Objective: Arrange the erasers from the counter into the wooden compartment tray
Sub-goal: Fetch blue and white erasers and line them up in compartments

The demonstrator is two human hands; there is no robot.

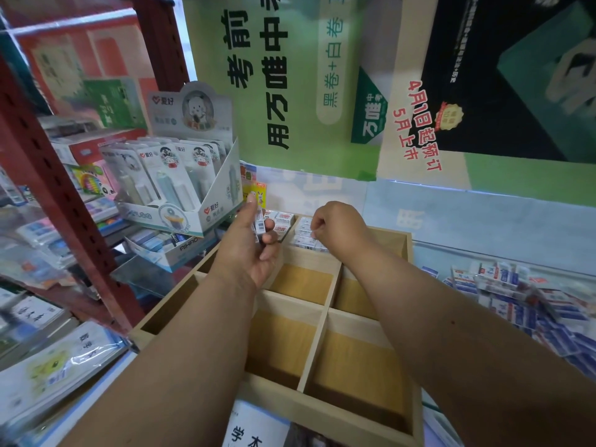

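- Erasers (529, 301) mostly sit in a loose heap on the counter, to my right of the tray (325, 314), so I judge the job only begun.
- Done so far: two far compartments hold stock. The far middle one has a few boxed erasers (283, 221) lying flat; the far right one has a small row (306, 235) under my right hand.
- Left to do: the near and middle compartments I can see show bare wood, and the far left one is mostly hidden behind my left arm, so I cannot tell what it holds.
- My left hand (248, 250) is held palm up over the far part of the tray, fingers curled round a small stack of erasers (260, 225) stood on edge, thumb raised beside them. It grips them firmly; the count I cannot read.
- My right hand (335, 225) is turned knuckles up over the far right compartment, fingers bent down and close together at the row of erasers there. It looks to be pinching or pressing one into place, but the fingertips are hidden from me, so I cannot tell whether it holds anything.
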